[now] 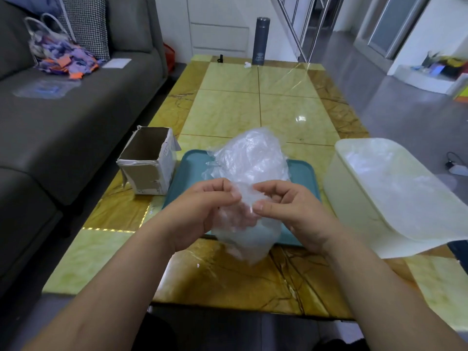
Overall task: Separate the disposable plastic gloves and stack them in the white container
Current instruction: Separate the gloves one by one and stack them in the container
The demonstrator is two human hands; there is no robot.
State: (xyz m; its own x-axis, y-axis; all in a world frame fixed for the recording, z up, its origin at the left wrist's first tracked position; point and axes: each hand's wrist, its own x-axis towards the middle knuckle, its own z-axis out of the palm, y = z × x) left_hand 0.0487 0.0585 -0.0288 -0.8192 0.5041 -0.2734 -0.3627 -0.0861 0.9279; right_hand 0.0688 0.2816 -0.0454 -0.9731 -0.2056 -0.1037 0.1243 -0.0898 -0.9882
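Hands meet above the teal tray (302,171): left hand (202,211) and right hand (288,211) both pinch the bundle of plastic gloves (249,160); white container (374,198) sits just right of the tray

Cardboard box (148,160) left, white container (395,196) right.

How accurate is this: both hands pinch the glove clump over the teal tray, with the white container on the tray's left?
Wrong: the head view shows the white container on the teal tray's right. The left hand and right hand pinch the glove clump over it.
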